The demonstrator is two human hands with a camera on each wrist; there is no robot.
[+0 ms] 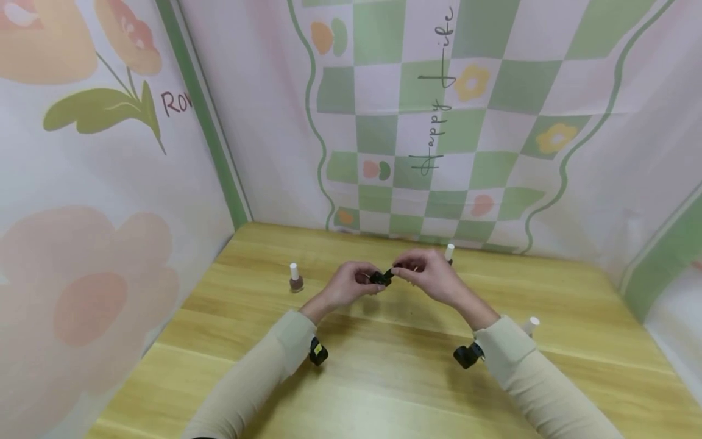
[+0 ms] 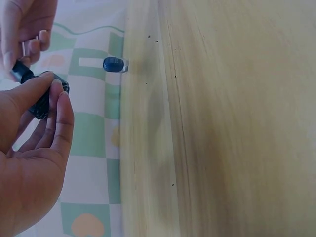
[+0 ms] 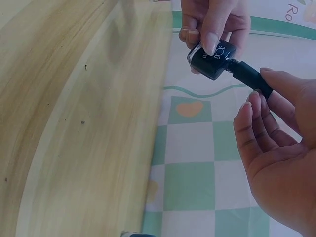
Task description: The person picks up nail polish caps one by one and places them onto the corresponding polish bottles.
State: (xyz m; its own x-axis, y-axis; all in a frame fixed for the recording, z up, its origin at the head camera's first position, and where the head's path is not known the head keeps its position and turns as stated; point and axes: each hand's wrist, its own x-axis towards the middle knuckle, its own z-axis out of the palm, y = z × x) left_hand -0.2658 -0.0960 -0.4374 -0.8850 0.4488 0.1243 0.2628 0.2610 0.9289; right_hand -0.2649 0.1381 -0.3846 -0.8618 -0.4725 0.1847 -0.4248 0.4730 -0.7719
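Observation:
Between the two hands, above the table, is a black nail polish bottle (image 3: 213, 60) with a black cap (image 3: 249, 76). My left hand (image 1: 347, 284) grips the bottle's body, its thumb lying on the white print in the right wrist view. My right hand (image 1: 433, 277) pinches the end of the cap between thumb and fingers. The threaded neck shows between cap and body, and the bottle is tilted. In the left wrist view, the left fingers cover much of the bottle (image 2: 40, 106).
A mauve polish bottle (image 1: 297, 283) with a white cap stands left of the hands. Behind the right hand is a dark blue bottle (image 2: 113, 64), also white-capped. Another white cap (image 1: 532, 325) shows past the right sleeve. Printed cloth (image 1: 378, 134) hangs behind the wooden table (image 1: 384, 378).

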